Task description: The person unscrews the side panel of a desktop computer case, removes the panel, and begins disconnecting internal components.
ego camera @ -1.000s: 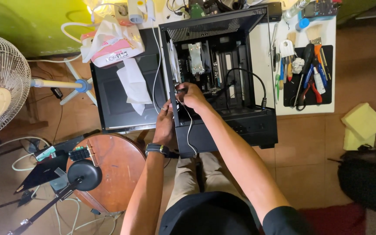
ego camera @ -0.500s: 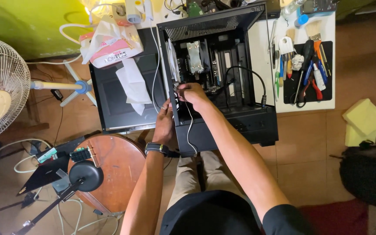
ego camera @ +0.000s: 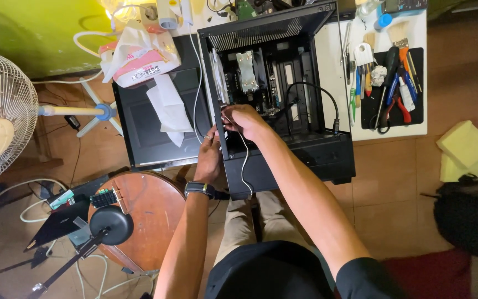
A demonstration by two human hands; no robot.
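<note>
**Hands hold at the open case**

While the view has drifted slightly, both hands stay put: the right hand (ego camera: 243,119) pinches a white cable (ego camera: 244,160) inside the case (ego camera: 305,155), the left hand (ego camera: 209,158) grips its front edge. Nearby, tools (ego camera: 388,88) line the surface (ego camera: 416,132); dangling cables crowd the opening.

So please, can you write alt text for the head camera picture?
Seen from above, a seated person's right hand reaches into an open black computer case at a thin white cable, while the left hand rests against the case's edge. Hand tools lie on a black mat.
</note>
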